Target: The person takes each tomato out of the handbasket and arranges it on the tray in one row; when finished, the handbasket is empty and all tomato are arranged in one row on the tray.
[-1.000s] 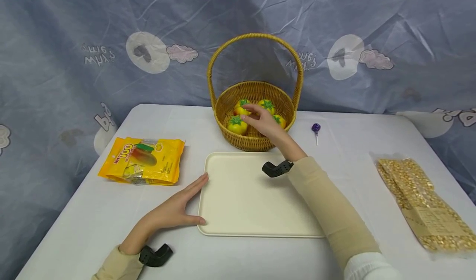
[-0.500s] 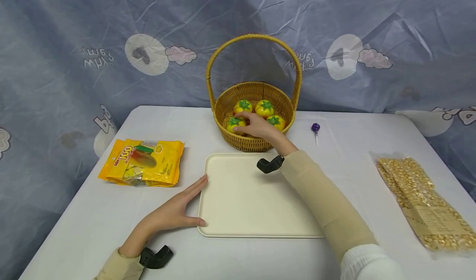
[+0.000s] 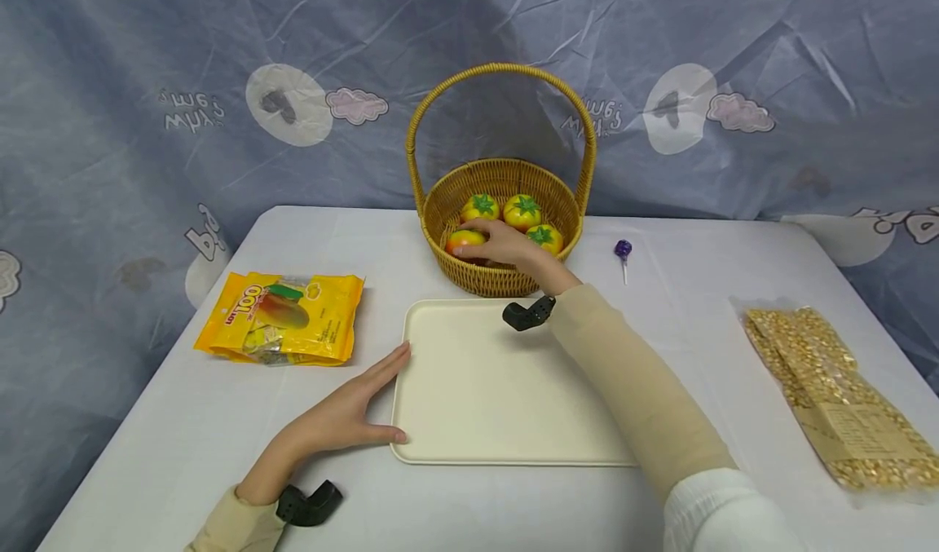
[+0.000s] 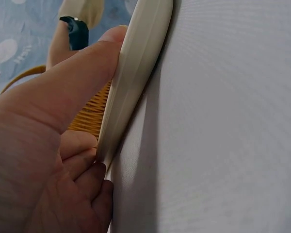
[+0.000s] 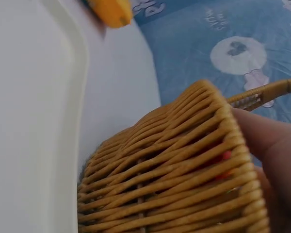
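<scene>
The person's left hand [image 3: 341, 413] lies along the left edge of the pale tray [image 3: 506, 405], thumb and extended fingers spread wide against the rim, probably to keep it from sliding; it braces rather than grasps. The right hand [image 3: 506, 246] is past the tray's far edge, inside the wicker basket [image 3: 480, 281], thumb in front and a finger behind, pinching a yellow-red fruit [image 3: 465, 240]. That fruit sits tipped, while three other fruits [image 3: 523, 212] sit leafy side up; a hold round the sides seems to suit something so rounded. (From the right wrist, woven cane hides most of that pinch.) Left of the tray lies a yellow packet [image 3: 286, 318]; off its far right corner a lollipop [image 3: 623, 249], and well to its right a bag of golden kernels [image 3: 836, 401], set apart, I'd guess, to leave reaching room.
</scene>
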`<move>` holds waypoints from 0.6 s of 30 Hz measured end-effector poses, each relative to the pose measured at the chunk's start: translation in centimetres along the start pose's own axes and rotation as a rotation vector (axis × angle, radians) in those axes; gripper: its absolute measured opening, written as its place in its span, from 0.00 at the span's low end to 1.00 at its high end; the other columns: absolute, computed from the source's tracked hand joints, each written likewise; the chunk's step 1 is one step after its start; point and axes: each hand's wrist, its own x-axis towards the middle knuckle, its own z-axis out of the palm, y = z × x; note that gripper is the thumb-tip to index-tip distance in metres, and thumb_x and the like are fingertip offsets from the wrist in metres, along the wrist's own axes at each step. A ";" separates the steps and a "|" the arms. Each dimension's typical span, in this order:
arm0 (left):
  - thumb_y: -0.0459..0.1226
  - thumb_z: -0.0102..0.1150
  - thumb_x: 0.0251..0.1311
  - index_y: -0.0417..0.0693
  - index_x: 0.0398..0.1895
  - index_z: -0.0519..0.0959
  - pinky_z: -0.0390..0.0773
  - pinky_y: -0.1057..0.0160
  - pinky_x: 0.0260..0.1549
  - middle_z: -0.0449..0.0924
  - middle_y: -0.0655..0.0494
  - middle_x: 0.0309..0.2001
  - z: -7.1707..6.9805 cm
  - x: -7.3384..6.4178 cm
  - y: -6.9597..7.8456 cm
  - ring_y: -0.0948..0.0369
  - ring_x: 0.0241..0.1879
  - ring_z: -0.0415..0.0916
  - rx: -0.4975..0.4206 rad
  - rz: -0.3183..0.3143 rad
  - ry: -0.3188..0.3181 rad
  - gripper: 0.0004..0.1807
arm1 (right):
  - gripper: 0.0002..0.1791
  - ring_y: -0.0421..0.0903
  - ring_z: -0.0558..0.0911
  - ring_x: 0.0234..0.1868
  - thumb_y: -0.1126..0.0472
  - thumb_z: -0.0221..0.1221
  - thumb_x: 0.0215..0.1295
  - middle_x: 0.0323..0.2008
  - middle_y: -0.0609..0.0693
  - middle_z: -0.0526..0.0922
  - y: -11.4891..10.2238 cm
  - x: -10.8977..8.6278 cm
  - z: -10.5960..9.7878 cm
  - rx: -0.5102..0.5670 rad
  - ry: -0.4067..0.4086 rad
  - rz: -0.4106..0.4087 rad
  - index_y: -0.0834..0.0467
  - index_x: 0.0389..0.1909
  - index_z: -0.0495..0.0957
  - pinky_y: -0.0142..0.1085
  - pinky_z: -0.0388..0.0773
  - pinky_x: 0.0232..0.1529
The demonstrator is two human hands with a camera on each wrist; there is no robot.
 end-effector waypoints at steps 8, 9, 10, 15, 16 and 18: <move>0.52 0.71 0.44 0.42 0.73 0.49 0.50 0.57 0.64 0.41 0.54 0.73 0.1 0.1 0.1 0.57 0.70 0.42 -0.001 -0.005 -0.003 0.57 | 0.32 0.50 0.70 0.52 0.54 0.60 0.63 0.57 0.53 0.67 -1.2 -3.6 0.2 0.280 0.203 -0.228 0.50 0.67 0.61 0.40 0.73 0.50; 0.53 0.71 0.44 0.42 0.73 0.50 0.50 0.57 0.64 0.41 0.54 0.73 0.1 0.0 0.1 0.57 0.70 0.42 0.001 -0.004 -0.003 0.57 | 0.32 0.50 0.70 0.52 0.55 0.60 0.63 0.57 0.53 0.66 -1.3 -4.3 0.6 0.292 0.221 -0.265 0.50 0.67 0.61 0.39 0.72 0.51; 0.53 0.71 0.44 0.43 0.73 0.49 0.50 0.57 0.64 0.41 0.54 0.73 0.1 0.0 0.1 0.57 0.70 0.42 0.003 -0.002 -0.005 0.57 | 0.33 0.50 0.70 0.53 0.56 0.61 0.63 0.59 0.52 0.66 -1.5 -5.1 1.0 0.300 0.231 -0.296 0.50 0.67 0.61 0.39 0.72 0.51; 0.55 0.71 0.42 0.43 0.73 0.49 0.51 0.57 0.64 0.41 0.53 0.73 -0.1 -0.2 0.0 0.57 0.70 0.42 0.005 0.005 -0.026 0.59 | 0.37 0.49 0.68 0.58 0.61 0.64 0.59 0.63 0.52 0.61 -1.4 -7.5 4.3 0.285 0.225 -0.431 0.52 0.68 0.60 0.39 0.74 0.50; 0.55 0.71 0.42 0.42 0.73 0.49 0.51 0.56 0.64 0.41 0.53 0.73 -0.1 -0.2 0.0 0.56 0.70 0.42 0.005 0.006 -0.032 0.59 | 0.38 0.49 0.68 0.58 0.61 0.65 0.57 0.63 0.52 0.61 -1.2 -7.6 5.1 0.266 0.221 -0.450 0.53 0.68 0.61 0.39 0.75 0.50; 0.56 0.71 0.40 0.42 0.73 0.49 0.51 0.54 0.64 0.40 0.52 0.73 -0.1 -0.3 0.1 0.55 0.70 0.42 0.003 0.008 -0.040 0.61 | 0.39 0.48 0.67 0.59 0.62 0.67 0.55 0.63 0.53 0.61 -0.7 -7.7 6.6 0.238 0.202 -0.474 0.54 0.68 0.61 0.38 0.75 0.49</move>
